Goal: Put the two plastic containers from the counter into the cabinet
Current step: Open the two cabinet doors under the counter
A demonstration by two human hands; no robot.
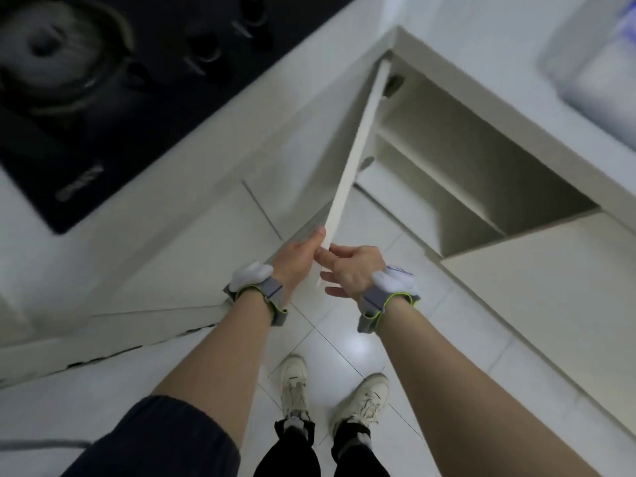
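Containers: 1 pale, blurred plastic container (599, 60) shows on the counter (481, 39) at upper right; the 2nd cannot be made out.
Cabinet: below the counter, interior (457, 160) exposed, bare shelves visible, nothing stored yet.
Door (354, 156): swung out, seen edge-on, free edge at the hands.
Left hand (299, 259): fingers closed on the door's outer edge, thumb on top.
Right hand (351, 270): fingers loosely spread, touching the same edge, not clamped.
Step in hand: opening the door, by my judgement.
Advice: swing it fully clear of the opening, release it only once it rests, then reach right for the containers.
Risk: a half-open door could block loaded hands.
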